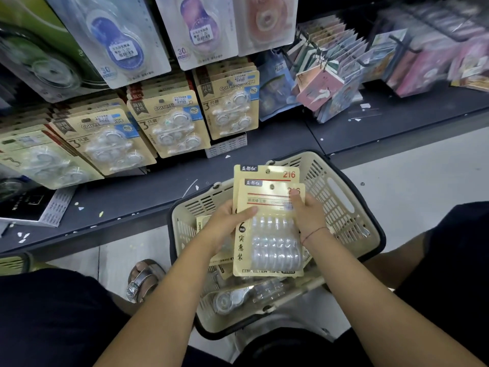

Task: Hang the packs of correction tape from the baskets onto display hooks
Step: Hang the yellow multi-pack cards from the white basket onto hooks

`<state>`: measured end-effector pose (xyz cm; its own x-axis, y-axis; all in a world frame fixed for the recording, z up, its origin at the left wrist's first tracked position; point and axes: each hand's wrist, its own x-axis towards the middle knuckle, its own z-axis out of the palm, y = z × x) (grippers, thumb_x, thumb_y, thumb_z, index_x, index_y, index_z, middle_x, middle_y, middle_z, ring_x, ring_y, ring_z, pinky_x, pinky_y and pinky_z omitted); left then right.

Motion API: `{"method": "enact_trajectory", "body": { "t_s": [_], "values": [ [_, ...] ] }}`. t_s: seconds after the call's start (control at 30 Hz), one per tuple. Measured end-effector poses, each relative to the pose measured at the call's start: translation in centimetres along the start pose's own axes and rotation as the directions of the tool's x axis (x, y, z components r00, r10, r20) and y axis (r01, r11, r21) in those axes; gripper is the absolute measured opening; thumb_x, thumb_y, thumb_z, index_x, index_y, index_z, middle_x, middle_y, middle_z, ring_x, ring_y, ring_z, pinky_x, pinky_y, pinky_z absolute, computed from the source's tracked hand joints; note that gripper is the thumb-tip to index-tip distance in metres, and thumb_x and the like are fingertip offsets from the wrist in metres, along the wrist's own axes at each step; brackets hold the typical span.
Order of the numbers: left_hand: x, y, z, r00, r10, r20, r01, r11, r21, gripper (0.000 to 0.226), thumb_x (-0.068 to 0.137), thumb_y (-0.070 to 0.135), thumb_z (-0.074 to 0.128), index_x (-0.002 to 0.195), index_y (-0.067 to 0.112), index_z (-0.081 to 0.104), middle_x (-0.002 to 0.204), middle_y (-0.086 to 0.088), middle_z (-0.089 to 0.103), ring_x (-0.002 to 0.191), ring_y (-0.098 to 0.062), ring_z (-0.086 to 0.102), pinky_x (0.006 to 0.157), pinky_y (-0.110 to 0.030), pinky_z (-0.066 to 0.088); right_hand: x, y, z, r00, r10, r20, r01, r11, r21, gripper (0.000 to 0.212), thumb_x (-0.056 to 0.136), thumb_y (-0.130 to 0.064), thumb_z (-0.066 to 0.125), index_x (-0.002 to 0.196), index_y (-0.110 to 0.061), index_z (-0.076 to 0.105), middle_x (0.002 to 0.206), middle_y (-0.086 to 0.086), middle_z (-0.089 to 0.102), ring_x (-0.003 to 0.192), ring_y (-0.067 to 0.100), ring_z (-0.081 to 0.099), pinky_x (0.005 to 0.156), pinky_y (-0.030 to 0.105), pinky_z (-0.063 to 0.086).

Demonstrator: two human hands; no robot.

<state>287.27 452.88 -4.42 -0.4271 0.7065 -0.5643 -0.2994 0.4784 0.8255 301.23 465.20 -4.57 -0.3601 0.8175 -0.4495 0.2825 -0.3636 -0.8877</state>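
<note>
- We hold two packs [270, 234] of correction tape just above the basket [341, 197]. The rear pack sits a little higher, and the hang holes of both show at the top.
- Our left hand [227, 223] grips their left edge, with the thumb curled across the front.
- Our right hand [307, 215] pinches the right edge, with one digit laid on the front card.
- Neither held pack is on a hook yet. We judge this to be the lifting-out and squaring-up step.
- Inside the basket, under the held pair, loose packs [238, 295] lie waiting, so a good share of the work is left.
- Beyond the basket, hanging packs [169, 123] fill rows on the display. We cannot tell who hung them or which hook will take ours.
</note>
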Motion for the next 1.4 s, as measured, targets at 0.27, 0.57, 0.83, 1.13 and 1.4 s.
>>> {"method": "enact_trajectory", "body": {
  "t_s": [0.27,0.57,0.83,1.13,1.4],
  "values": [
    [0.2,-0.1,-2.6,0.934,0.040,-0.356,-0.110,0.978,-0.179,0.012,0.095,0.030,0.063,0.104,0.023,0.067,0.087,0.014,0.072,0.071,-0.001,0.069,0.064,-0.017,0.052,2.7,0.5,-3.6,0.969,0.244,0.027,-0.244,0.970,-0.011,0.035,0.097,-0.042,0.047,0.112,-0.013,0.060,0.122,0.009,0.060,0.117,0.025,0.054,0.088,0.037,0.044],
    [0.8,-1.4,-3.8,0.904,0.044,-0.425,-0.106,0.987,-0.122,0.027,0.097,0.033,0.062,0.119,0.018,0.065,0.110,0.005,0.068,0.105,-0.018,0.062,0.089,-0.031,0.043,14.1,20.4,-8.9,0.804,0.588,-0.088,-0.594,0.795,-0.124,0.122,0.031,-0.080,0.077,0.133,-0.017,0.052,0.131,0.012,0.058,0.118,0.036,0.056,0.102,0.060,0.042],
    [0.4,-1.4,-3.9,0.898,0.011,-0.439,-0.058,0.994,-0.093,0.027,0.097,0.035,0.061,0.117,0.019,0.066,0.115,0.003,0.070,0.104,-0.019,0.064,0.096,-0.039,0.048,8.2,12.4,-6.5,0.691,0.720,0.068,-0.723,0.683,0.105,0.078,0.057,-0.051,0.088,0.120,-0.015,0.060,0.123,0.017,0.062,0.110,0.039,0.059,0.095,0.064,0.043],
    [-0.3,0.0,-4.2,0.883,0.012,-0.469,-0.071,0.992,-0.107,0.034,0.097,0.034,0.062,0.124,0.015,0.064,0.119,0.000,0.069,0.111,-0.021,0.063,0.098,-0.037,0.047,4.3,5.2,-2.9,0.915,0.396,0.080,-0.404,0.890,0.213,0.022,0.097,-0.014,0.056,0.117,-0.008,0.063,0.101,0.010,0.069,0.087,0.024,0.065,0.082,0.041,0.054],
    [-3.6,8.0,-3.7,0.879,0.219,-0.424,-0.264,0.963,-0.050,0.010,0.097,0.040,0.059,0.099,0.032,0.065,0.099,0.019,0.070,0.090,0.002,0.061,0.074,-0.022,0.044,1.8,-4.8,-5.2,0.984,-0.129,-0.122,0.144,0.982,0.123,0.023,0.094,-0.029,0.060,0.091,-0.009,0.070,0.096,0.021,0.069,0.085,0.022,0.057,0.076,0.032,0.045]
  ]
}}
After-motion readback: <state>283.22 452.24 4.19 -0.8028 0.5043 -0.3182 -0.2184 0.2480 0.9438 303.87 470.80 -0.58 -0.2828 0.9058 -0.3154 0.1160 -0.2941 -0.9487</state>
